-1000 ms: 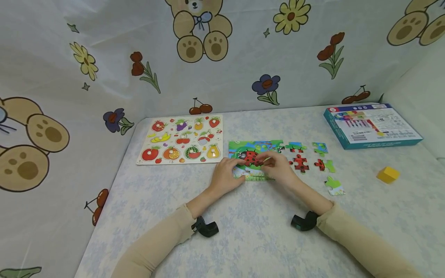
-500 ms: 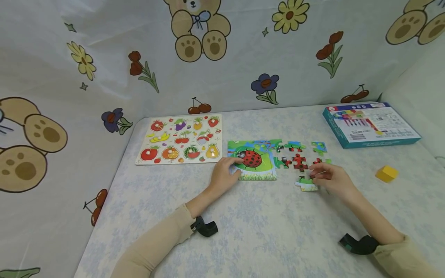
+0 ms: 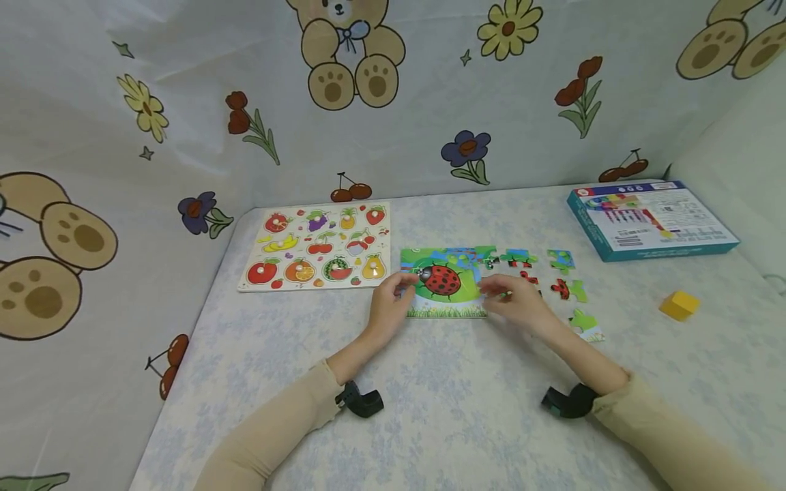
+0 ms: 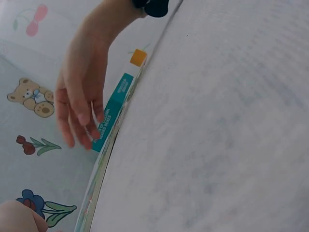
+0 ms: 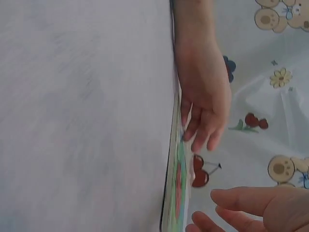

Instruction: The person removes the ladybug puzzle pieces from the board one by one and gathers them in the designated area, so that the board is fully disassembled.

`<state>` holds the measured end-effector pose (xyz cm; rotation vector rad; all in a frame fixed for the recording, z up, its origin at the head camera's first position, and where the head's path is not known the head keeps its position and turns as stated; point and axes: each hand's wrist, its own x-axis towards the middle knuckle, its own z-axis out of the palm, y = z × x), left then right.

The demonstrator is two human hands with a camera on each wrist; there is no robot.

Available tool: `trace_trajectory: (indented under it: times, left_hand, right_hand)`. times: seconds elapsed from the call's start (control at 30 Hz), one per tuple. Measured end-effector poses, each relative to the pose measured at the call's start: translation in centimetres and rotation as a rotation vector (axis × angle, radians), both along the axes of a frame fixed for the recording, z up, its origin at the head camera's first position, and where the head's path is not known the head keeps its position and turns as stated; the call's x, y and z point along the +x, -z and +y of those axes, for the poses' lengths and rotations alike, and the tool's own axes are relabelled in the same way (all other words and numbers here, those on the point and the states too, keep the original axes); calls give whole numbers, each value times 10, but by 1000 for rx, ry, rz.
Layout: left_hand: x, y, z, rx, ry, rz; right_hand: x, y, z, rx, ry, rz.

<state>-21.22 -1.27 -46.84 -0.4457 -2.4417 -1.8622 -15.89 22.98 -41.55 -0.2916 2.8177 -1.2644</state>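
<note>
A ladybug jigsaw picture (image 3: 439,293) lies flat in the head view. My left hand (image 3: 388,307) is by its left edge, fingers loosely bent; whether they touch it I cannot tell. Over the right edge is my right hand (image 3: 518,300), fingers relaxed, and no piece shows in its grasp. In the left wrist view, that right hand (image 4: 82,92) hangs with its fingers slack. My left hand (image 5: 203,92) appears likewise in the right wrist view. Loose puzzle pieces lie to the right, among them a blue-green one (image 3: 561,259) and a grassy one (image 3: 586,324); others are partly hidden by the right hand.
A fruit peg board (image 3: 319,247) lies at the back left of the table. A teal-edged flat box (image 3: 653,221) sits at the back right, with a yellow block (image 3: 679,305) in front of it. A patterned cloth (image 3: 417,123) stands behind the table.
My right hand went from the ladybug picture right to the loose pieces, then came back left to the picture's right edge. My left hand drew slightly left, off the picture.
</note>
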Motion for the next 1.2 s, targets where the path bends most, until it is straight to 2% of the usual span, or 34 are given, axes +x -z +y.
trace_trajectory:
  times: [0.13,0.2,0.23,0.27,0.43,0.57,0.7,0.83,0.93,1.07,1.2]
  left_hand:
    - [1,-1,1,2,-9,-7]
    - [1,-1,2,-9,-10,-3]
    - [-1,3,3,-17,-10,-2]
    - [-1,3,3,-24,-9,-1]
    - [0,3,5,-49,-14,4]
    - [-1,3,5,-49,-27,5]
    - [0,3,5,-39,-33,4]
    - [-1,3,6,-26,-30,-3]
    - [-1,4,6,-26,-26,-10]
    - [0,5,5,-36,-22,-14]
    - [1,6,3,-35,-22,-27]
  right_hand:
    - [-17,7,-42,-22,-106,-48]
    - [-23,10,-57,-33,-134,-69]
    - [-25,11,-62,-37,-139,-76]
    - [-26,12,-66,-41,-142,-79]
    - [-33,14,-77,-77,-74,-83]
    - [-40,16,-80,-157,-16,-93]
    - [-43,16,-74,-220,18,-142]
    - [-40,10,-54,-252,48,-204]
    - [-30,4,-29,-256,38,-219]
    - [-12,-3,5,-198,-18,-213]
    - [4,-3,27,-117,-29,-197]
